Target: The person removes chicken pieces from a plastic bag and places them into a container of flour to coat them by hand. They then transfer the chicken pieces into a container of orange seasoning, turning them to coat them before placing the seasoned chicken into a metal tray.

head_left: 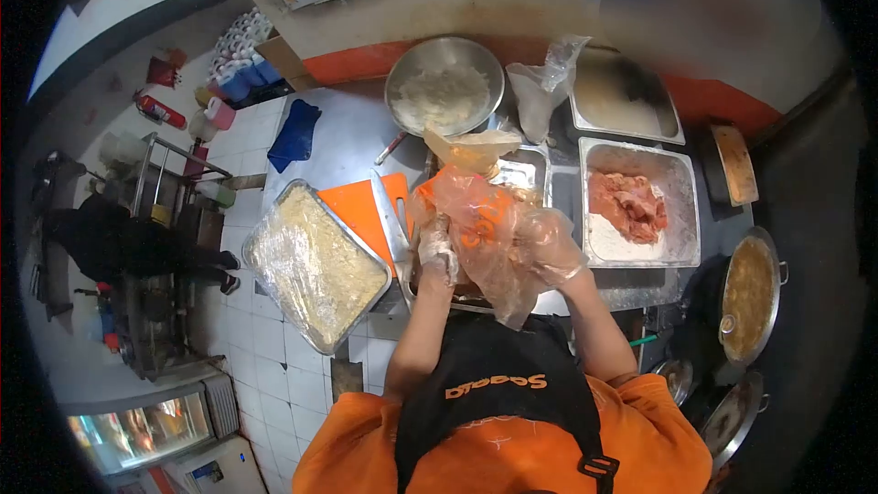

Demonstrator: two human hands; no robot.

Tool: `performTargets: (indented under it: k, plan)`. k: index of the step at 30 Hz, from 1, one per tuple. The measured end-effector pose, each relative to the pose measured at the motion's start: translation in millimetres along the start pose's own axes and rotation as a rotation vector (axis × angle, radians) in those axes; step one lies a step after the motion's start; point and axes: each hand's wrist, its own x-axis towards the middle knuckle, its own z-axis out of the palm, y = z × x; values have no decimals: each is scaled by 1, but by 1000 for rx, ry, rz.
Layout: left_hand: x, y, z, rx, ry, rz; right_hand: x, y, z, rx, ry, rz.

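In front of my apron I hold up a clear plastic bag (485,242) with orange print, one hand on each side of it. My left hand (437,252), in a clear glove dusted with flour, has its fingers closed on the bag's left side. My right hand (551,247), also in a clear glove, is closed on the bag's right side; the thin plastic partly hides its fingers. A knife (388,218) lies beside my left hand on an orange cutting board (355,212). Behind the bag is a metal tray (526,157), partly covered.
A film-wrapped tray (315,265) overhangs the table's left edge. A metal bowl (444,46) of white flour stands behind. At right, a steel pan (681,252) holds raw meat and flour. Farther right are pots (752,297) of oil. A person (137,242) stands far left.
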Motion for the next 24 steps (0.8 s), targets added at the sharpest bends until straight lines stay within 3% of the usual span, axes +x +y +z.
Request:
performTargets:
  k: [1, 3, 4, 7, 9, 11, 13, 14, 15, 17, 18, 19, 20, 22, 23, 24]
  plan:
    - [18, -7, -32, 50, -1, 3, -2, 7, 9, 6, -2, -3]
    - [19, -7, -40, 101, 5, -1, -5, 14, 24, -345, 76, 38]
    - [19, -9, -42, 114, 29, 0, -6, 17, 29, -344, 73, 41]
    - [3, 3, -3, 147, 104, 9, 2, 10, 33, -337, 77, 161]
    - [-2, 14, 16, 159, 125, 18, 5, -1, 28, -54, 189, 163]
    - [-7, 23, 24, -25, -153, -12, 1, -4, 10, -60, 169, 162]
    - [-3, 22, 19, -139, -193, -34, -3, -13, -7, -63, 153, 160]
    - [-1, 22, 18, -249, -240, -60, -4, -22, -13, 1, 148, 258]
    - [0, 21, 16, -246, -244, -66, -6, -25, -17, 64, 147, 358]
    - [0, 15, 15, 145, -124, 74, -8, -23, -24, 38, 198, 404]
    - [-1, 14, 10, 143, -127, 66, -10, -23, -27, 19, 238, 452]
    - [0, 14, 5, 225, -160, 91, -12, -24, -28, 237, 296, 621]
    - [-1, 15, 8, 306, -194, 116, -14, -22, -29, 231, 304, 625]
    - [-2, 13, 19, 130, -126, 49, -20, -5, -31, 393, 642, 496]
    - [-2, 13, 26, -40, -50, -14, -34, 15, -35, 680, 680, 496]
    - [1, 10, 24, -40, -54, -15, -43, 26, -46, 678, 683, 494]
